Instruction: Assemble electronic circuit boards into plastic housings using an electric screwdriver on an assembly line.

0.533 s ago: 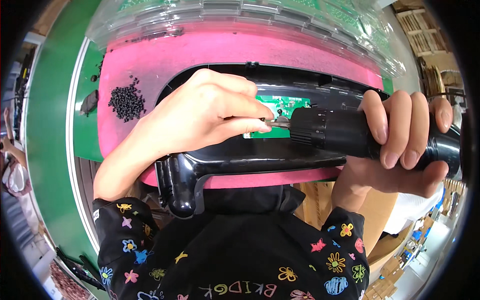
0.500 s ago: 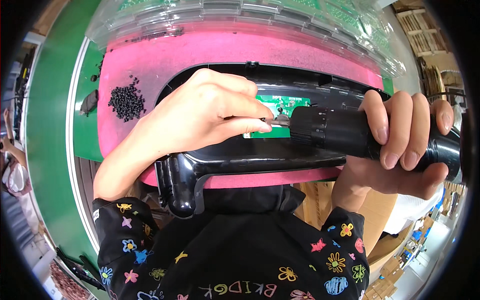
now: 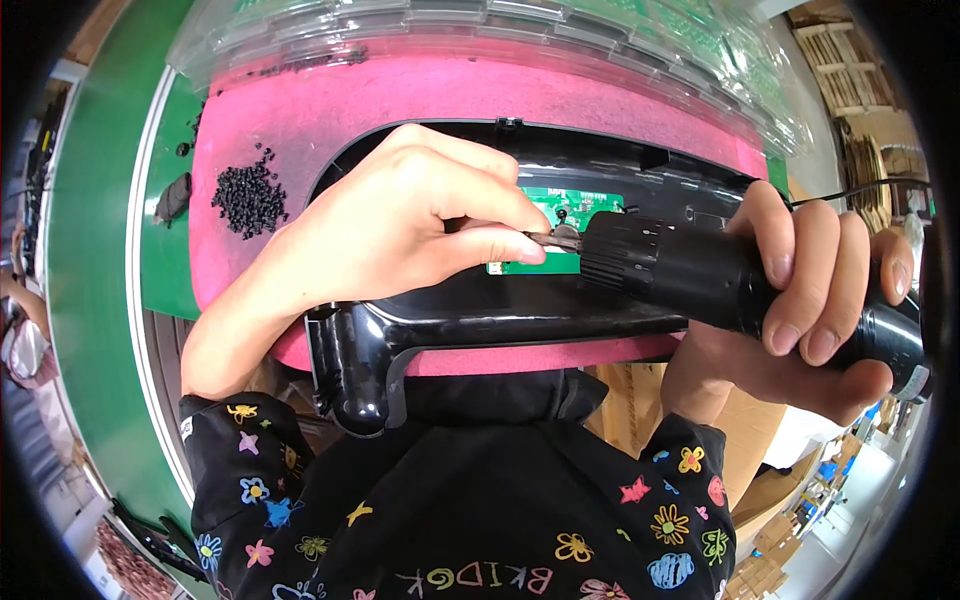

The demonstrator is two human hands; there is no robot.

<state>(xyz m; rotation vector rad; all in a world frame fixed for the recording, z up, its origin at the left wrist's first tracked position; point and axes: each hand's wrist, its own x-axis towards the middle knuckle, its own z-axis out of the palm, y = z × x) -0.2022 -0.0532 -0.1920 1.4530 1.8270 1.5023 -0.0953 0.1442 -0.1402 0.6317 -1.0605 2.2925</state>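
Observation:
My right hand (image 3: 810,290) is wrapped around a black electric screwdriver (image 3: 690,265), held sideways with its nose to the left. From that nose sticks a metal bit (image 3: 565,240). My left hand (image 3: 430,215) pinches the bit's tip between thumb and forefinger; whether a small screw sits there too is hidden. Below both hands lies a shiny black plastic housing (image 3: 520,318), open side up, with a rounded stub at its near left. A green circuit board (image 3: 560,265) rests inside it, partly covered by my left fingers and the screwdriver.
The housing lies on a pink mat (image 3: 420,90) over a green table (image 3: 95,250). A heap of small black screws (image 3: 250,200) is left of the housing, near a dark lump (image 3: 174,198). Clear plastic trays (image 3: 480,40) line the far side. A black cable (image 3: 860,188) runs behind the screwdriver.
The rear of the screwdriver has dipped slightly toward me and its bit stays at my left fingertips. My left hand has barely shifted. The housing lies about where it was.

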